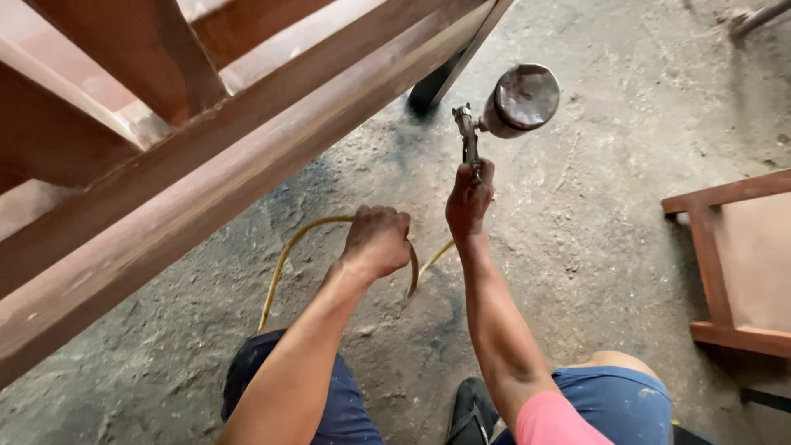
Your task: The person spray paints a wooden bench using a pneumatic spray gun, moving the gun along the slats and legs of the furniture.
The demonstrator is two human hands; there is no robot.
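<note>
Fingers [476, 183] of the right hand [470, 202] are closed tight round the grip of a spray gun [470, 136], which they hold upright above the floor [610, 214]. Directly above those fingers the gun's metal body rises, and its round cup [521, 100], dark and paint-stained, sits up and to the right of them, tilted toward the camera.

Left hand [377, 241] is a closed fist, knuckles up, just left of and slightly below the right hand, the two hands apart. Its fingers are wrapped round a yellow hose [284, 259]. From the left side of that fist the hose arcs up and then drops toward the person's knee; from the right side it curls down and runs up toward the underside of the right hand. Whether it joins the gun there cannot be seen, since the right hand covers the spot.

Above and left of both hands, a reddish-brown wooden frame [206, 181] of beams crosses the view diagonally. Well to the right of the right hand stands a second wooden piece [713, 264] of the same colour, cut off by the picture edge. Below the hands, blue shorts [618, 404] and a dark shoe [474, 412] show against the rough grey floor.
</note>
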